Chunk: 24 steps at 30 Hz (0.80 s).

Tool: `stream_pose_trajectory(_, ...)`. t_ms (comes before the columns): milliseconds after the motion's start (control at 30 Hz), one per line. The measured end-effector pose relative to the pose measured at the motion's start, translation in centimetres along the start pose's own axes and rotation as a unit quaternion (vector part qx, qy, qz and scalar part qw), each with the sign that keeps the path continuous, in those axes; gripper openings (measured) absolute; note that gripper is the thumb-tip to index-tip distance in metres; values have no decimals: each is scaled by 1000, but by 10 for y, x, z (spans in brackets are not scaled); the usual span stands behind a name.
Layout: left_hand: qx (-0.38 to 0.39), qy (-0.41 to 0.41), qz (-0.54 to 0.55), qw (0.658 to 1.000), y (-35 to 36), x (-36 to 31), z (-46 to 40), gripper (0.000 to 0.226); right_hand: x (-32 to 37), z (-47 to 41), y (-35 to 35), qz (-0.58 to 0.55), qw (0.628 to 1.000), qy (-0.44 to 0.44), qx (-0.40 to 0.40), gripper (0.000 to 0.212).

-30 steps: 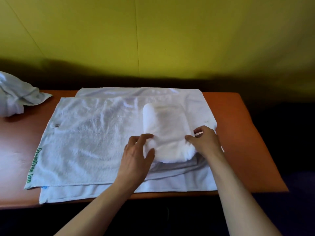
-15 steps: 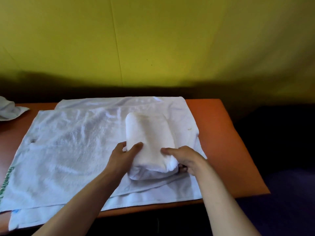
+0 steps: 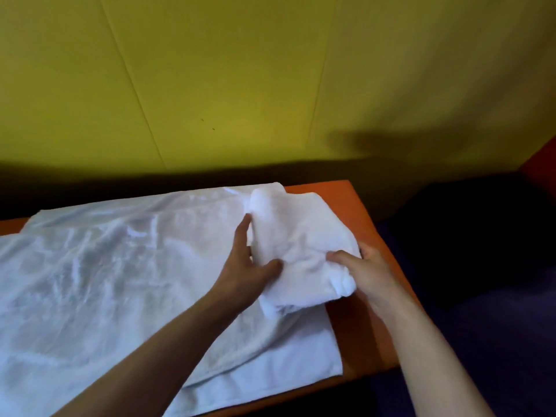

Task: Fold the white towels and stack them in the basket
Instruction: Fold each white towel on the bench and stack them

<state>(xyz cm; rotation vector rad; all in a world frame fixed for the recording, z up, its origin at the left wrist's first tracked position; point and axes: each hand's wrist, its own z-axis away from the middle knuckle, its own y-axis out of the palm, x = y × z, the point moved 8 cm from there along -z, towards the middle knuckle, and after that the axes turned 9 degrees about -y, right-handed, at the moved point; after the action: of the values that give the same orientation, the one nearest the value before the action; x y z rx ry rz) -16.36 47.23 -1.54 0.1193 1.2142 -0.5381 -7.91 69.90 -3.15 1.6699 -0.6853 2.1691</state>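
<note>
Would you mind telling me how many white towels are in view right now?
3: a folded towel held between both hands at the table's right end, and two flat towels spread beneath it, the upper towel overlapping the lower towel. More may lie out of view.

towels: 1 folded (image 3: 294,236), 2 flat (image 3: 105,281) | hands: 2 (image 3: 246,272) | table: 1 (image 3: 355,326)

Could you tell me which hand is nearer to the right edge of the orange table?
The right hand sits by the table's right edge; the left hand grips the folded towel farther in.
</note>
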Motion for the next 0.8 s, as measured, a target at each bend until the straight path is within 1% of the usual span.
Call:
stream_pose_trajectory(67, 20, 18, -9, 1000, 31, -18, -25, 101, 7, -20, -31, 3, 999, -24, -46, 24)
stream_pose_trajectory(167, 23, 53, -16, 998, 66, -46, -63, 102, 23, -52, -67, 22, 993, -61, -95, 22)
stream_pose_trajectory(267, 12, 74, -57, 996, 90, -59, -101, 99, 32, -88, -85, 61, 990, -81, -99, 25)
stream_pose_trajectory(300, -4, 80, -103, 991, 95, -59, -112, 95, 31, -99, -85, 93, 988, -81, -96, 32)
stream_pose_trajectory(333, -30, 88, -178, 980, 98, -56, -120, 90, 25, -109, -84, 143, 982, -78, -96, 43)
stream_pose_trajectory(367, -58, 96, -271, 956, 101, -52, -124, 83, 20, -115, -82, 211, 969, -76, -103, 53)
stream_pose_trajectory(400, -75, 103, -350, 928, 105, -47, -124, 74, 17, -117, -81, 291, 945, -86, -121, 59)
stream_pose_trajectory(433, -86, 114, -396, 907, 108, -43, -123, 66, 21, -114, -80, 372, 909, -120, -146, 60)
stream_pose_trajectory(467, -90, 126, -417, 896, 111, -37, -123, 61, 29, -107, -77, 442, 860, -180, -178, 54)
stream_pose_trajectory(533, -105, 145, -425, 887, 112, -33, -124, 59, 50, -81, -58, 514, 758, -332, -226, 38)
stream_pose_trajectory(567, -114, 153, -427, 884, 110, -30, -124, 60, 53, -71, -45, 536, 725, -374, -217, 36)
stream_pose_trajectory(600, -118, 153, -433, 880, 109, -27, -125, 62, 46, -70, -34, 559, 718, -371, -184, 40)
stream_pose_trajectory(633, -116, 149, -445, 876, 109, -23, -126, 64, 32, -75, -27, 576, 736, -327, -138, 47)
stream_pose_trajectory(700, -108, 136, -462, 869, 109, -14, -124, 63, -7, -86, -21, 561, 800, -209, -45, 57)
stream_pose_trajectory(733, -110, 133, -465, 869, 107, -10, -122, 62, -18, -90, -19, 534, 824, -187, -17, 60)
stream_pose_trajectory(767, -116, 132, -462, 869, 103, -10, -121, 62, -22, -92, -16, 515, 837, -187, 0, 60)
stream_pose_trajectory(800, -119, 131, -460, 870, 97, -9, -120, 62, -21, -93, -11, 508, 839, -196, 9, 61)
